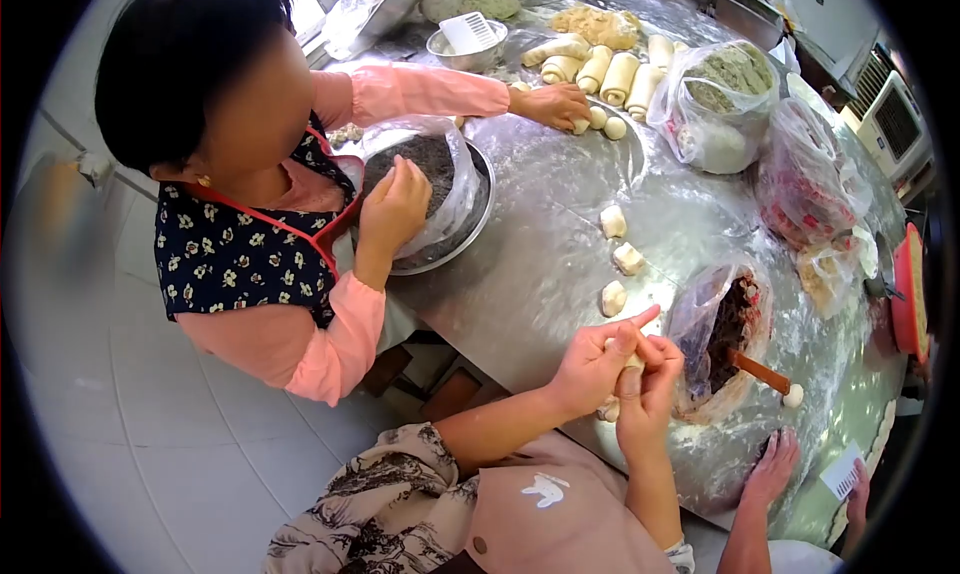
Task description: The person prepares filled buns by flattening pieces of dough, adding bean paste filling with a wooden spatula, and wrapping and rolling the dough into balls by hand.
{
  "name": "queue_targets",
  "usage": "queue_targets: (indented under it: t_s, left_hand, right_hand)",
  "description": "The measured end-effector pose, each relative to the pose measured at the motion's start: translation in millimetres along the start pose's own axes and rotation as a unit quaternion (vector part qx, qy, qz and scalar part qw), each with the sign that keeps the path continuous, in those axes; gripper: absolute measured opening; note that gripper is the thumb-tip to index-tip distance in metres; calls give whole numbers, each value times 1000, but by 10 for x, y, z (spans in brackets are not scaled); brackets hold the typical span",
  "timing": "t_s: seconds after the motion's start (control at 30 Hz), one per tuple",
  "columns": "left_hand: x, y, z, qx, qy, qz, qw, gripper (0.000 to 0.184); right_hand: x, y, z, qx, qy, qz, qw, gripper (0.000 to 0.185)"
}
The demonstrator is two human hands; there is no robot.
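Observation:
My left hand (590, 367) and my right hand (650, 394) meet above the near edge of the metal table. Between their fingers they pinch a small pale dough piece (630, 360), mostly hidden by the thumbs and fingers. Beyond them, dough pieces (613, 297) lie in a loose row on the floured surface. Another dough piece (608, 410) shows partly under my wrists. Just right of my hands stands an open plastic bag of dark filling (728, 334), with a brown wooden handle (760, 371) sticking out.
At left a co-worker in pink sleeves reaches to dough balls (614, 128); a bowl of dark filling (480, 219) stands beside them. Dough rolls (592, 71) and filled bags (715, 104) sit at the back. Another person's hand (772, 466) rests at right, near a red tray (908, 294).

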State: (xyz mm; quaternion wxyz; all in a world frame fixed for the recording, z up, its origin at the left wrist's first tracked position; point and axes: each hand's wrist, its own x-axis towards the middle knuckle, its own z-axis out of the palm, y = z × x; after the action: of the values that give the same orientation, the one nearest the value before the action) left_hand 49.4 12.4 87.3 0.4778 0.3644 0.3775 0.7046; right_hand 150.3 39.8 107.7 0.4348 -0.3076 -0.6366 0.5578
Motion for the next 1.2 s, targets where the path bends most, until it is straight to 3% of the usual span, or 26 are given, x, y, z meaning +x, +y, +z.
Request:
queue_targets:
  t_s: [0.07,0.13,0.17,0.2,0.27,0.3,0.33,0.4,0.43,0.5,0.57,0.63,0.73,0.77,0.83,0.87,0.9,1.0,1.03,1.07,1.13,1.2]
  left_hand:
    - [-27,26,153,-54,20,7,998,67]
    - [-21,-46,203,-89,19,33,995,81]
    - [-66,18,102,-81,-52,-11,995,68]
    - [-89,43,87,-44,-61,-21,997,59]
    - [-86,26,69,7,-51,-9,999,49]
    - [-65,-14,68,22,-30,12,999,49]
    - [-47,-54,70,37,-9,32,999,52]
    - [-42,-54,66,30,-20,26,999,55]
    - [-44,-35,120,18,-20,14,1000,59]
    - [35,66,410,-226,125,-7,966,63]
    - [50,44,425,-253,136,-25,958,62]
    - [2,-56,143,-69,12,-29,997,59]
    - [14,-132,24,55,-26,-8,998,55]
    - [21,-158,2,69,-21,-3,997,54]
    - [58,-112,91,49,-2,9,999,56]
    - [100,-64,190,-101,72,-29,992,58]
    - [155,-4,307,-247,144,-67,956,60]
    - [132,-200,235,-151,74,-41,985,66]
    - [100,-242,149,-48,-7,-32,998,64]
    - [59,-253,84,55,-86,-24,994,62]
    - [-14,-223,77,41,17,-162,986,53]
    - [17,-310,89,21,35,-113,993,53]
  right_hand:
    - [-42,85,-221,67,-66,96,991,54]
    - [-13,-72,-219,148,-28,232,961,58]
    - [-19,-25,-254,136,-63,239,959,66]
    - [-51,63,-248,153,-89,244,954,70]
    - [-140,218,-275,149,-154,194,957,78]
    - [-159,123,-175,159,-105,132,973,63]
    - [-155,189,-123,40,-63,38,997,58]
    - [-126,58,-89,7,-8,31,999,57]
    - [-122,64,-164,27,-36,63,997,58]
    - [-107,72,-318,71,-91,127,985,61]
    - [-102,125,-323,122,-104,179,971,61]
    - [-114,152,-336,114,-121,202,965,64]
    - [-131,256,-191,67,-69,80,992,55]
    - [-103,263,-211,-19,-69,71,995,52]
    - [-67,192,-246,74,-52,158,983,50]
    - [-59,156,-262,121,-42,200,971,49]
    - [-29,159,-248,145,4,236,961,60]
    - [-32,224,-342,266,-79,318,907,68]
    - [-83,370,-384,305,-147,334,879,77]
    - [-111,397,-384,274,-127,286,909,73]
    - [-123,386,-308,206,-87,186,957,65]
    - [-171,433,-279,119,-44,143,982,58]
